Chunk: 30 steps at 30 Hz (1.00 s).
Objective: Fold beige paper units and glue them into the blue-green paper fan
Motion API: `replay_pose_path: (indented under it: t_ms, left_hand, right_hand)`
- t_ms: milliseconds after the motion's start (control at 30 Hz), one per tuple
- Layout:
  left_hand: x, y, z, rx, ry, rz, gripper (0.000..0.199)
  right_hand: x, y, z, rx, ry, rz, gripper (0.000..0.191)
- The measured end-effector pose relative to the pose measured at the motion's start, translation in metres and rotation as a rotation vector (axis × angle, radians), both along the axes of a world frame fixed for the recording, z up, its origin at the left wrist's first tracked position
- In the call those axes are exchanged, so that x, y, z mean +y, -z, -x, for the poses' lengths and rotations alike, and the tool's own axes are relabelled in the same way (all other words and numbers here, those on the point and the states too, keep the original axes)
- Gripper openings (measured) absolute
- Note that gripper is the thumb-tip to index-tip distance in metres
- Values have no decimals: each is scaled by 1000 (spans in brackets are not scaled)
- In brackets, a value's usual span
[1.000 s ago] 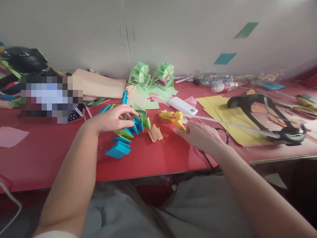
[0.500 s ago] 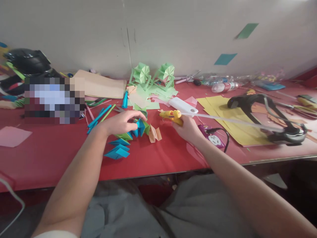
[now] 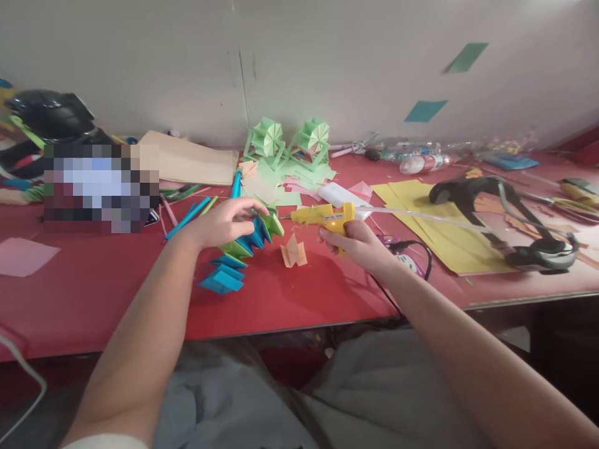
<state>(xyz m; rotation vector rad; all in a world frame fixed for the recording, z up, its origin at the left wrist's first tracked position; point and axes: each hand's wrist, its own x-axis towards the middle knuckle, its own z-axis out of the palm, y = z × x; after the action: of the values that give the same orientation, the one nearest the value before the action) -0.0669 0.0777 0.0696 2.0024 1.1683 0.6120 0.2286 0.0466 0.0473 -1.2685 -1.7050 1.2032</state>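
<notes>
on the red table (image 3: 93,293), the left hand (image 3: 219,221) pinches the top of a blue and green folded paper chain (image 3: 243,246); the right hand (image 3: 358,243) grips a yellow glue gun (image 3: 322,216), nozzle beside the chain's top.

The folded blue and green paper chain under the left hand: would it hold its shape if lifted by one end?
Probably not: the paper chain is linked folded units, so it would likely sag. It looks light, easily crushed.

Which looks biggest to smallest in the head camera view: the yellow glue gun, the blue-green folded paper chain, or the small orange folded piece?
1. Blue-green folded paper chain, held by the left hand.
2. Yellow glue gun, gripped by the right hand.
3. Small orange folded piece.
</notes>
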Motion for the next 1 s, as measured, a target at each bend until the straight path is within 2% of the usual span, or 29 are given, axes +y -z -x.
replay_pose_path:
  t_ms: [400,867,1000]
  left_hand:
    - [-1,1,-4,-146,35,28,39]
    - [-1,1,-4,-179,64,28,40]
    - [-2,-2,-3,-179,35,22,40]
  right_hand:
    - [-1,-4,2,19,8,-7,43]
    - [1,-1,2,3,-21,-19,40]
    - [2,0,0,-21,-20,-22,44]
